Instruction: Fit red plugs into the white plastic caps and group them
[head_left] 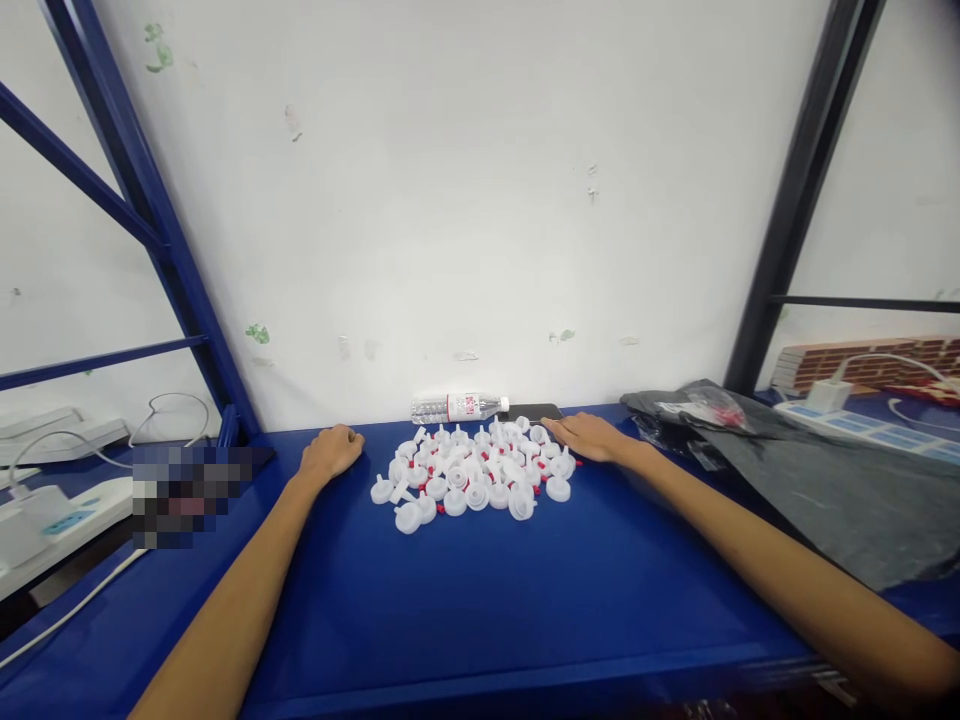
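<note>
A heap of white plastic nozzle caps (455, 475), round at the base with short spouts, lies on the blue table. Small red pieces show among them. To the left of the heap, my left hand (330, 455) rests on the table with its fingers curled in; nothing shows in it. My right hand (589, 437) lies palm down by the heap's right side, fingers stretched toward the caps. Whether its fingertips touch a cap I cannot tell.
Behind the heap, a clear plastic bottle (459, 407) lies on its side beside a dark flat object (536, 411). Grey plastic bags (787, 480) cover the right side. Power strips (82, 510) with cables sit at the left. Blue metal posts (161, 230) frame the wall.
</note>
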